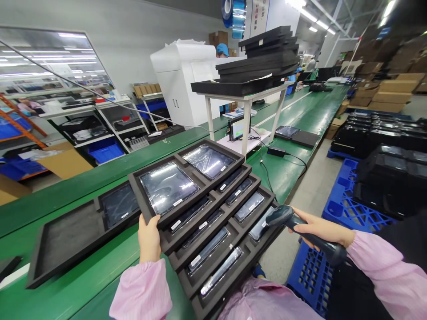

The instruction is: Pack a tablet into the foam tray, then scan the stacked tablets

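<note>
My left hand [149, 238] grips the near edge of the top tray of a fanned stack of black foam trays [173, 224], each holding wrapped tablet screens [168, 186]. The stack rests partly against my body and over the edge of the green conveyor table [100, 275]. My right hand [318, 229] holds a dark handheld barcode scanner [283, 216], its head pointing at the right side of the lower trays.
Another black tray [66, 240] with one tablet lies on the green table to the left. A white stand [247, 100] carries stacked black trays behind. Blue pallets [340, 200] with black trays stand on the floor at right. Shelves and cartons line the back.
</note>
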`<move>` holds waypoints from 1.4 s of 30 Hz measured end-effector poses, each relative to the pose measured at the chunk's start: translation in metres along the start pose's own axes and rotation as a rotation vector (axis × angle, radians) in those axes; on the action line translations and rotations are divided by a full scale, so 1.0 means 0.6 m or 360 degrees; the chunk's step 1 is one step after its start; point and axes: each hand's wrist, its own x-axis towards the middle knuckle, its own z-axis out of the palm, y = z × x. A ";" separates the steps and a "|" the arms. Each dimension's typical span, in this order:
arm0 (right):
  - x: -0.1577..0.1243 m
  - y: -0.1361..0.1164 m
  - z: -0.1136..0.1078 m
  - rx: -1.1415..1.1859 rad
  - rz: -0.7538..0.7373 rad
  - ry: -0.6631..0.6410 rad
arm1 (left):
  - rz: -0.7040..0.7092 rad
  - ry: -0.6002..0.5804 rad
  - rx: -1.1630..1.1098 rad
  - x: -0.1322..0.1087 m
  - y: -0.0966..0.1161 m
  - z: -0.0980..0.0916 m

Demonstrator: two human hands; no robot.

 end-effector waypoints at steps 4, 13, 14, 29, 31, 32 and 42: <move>-0.003 0.005 0.003 0.0000 -0.0018 0.0008 | -0.0102 0.0012 -0.0056 -0.004 0.006 0.003; -0.029 -0.003 0.024 -0.0063 0.0031 0.0031 | -0.0076 -0.0005 -0.0057 -0.014 0.011 0.006; -0.033 -0.007 0.038 -0.0069 0.0053 -0.0005 | -0.0062 -0.0006 -0.0051 -0.014 0.008 0.006; -0.013 -0.018 0.302 0.0034 0.0242 -0.0497 | 0.0027 -0.0105 0.0008 -0.016 -0.012 0.003; -0.014 -0.016 0.304 0.0031 0.0248 -0.0486 | 0.0026 -0.0109 0.0012 -0.017 -0.011 0.003; -0.015 -0.016 0.305 0.0035 0.0246 -0.0482 | 0.0022 -0.0109 0.0015 -0.018 -0.010 0.003; -0.019 -0.026 0.313 0.0165 0.0283 -0.0485 | -0.0015 -0.0114 0.0022 -0.020 -0.008 0.002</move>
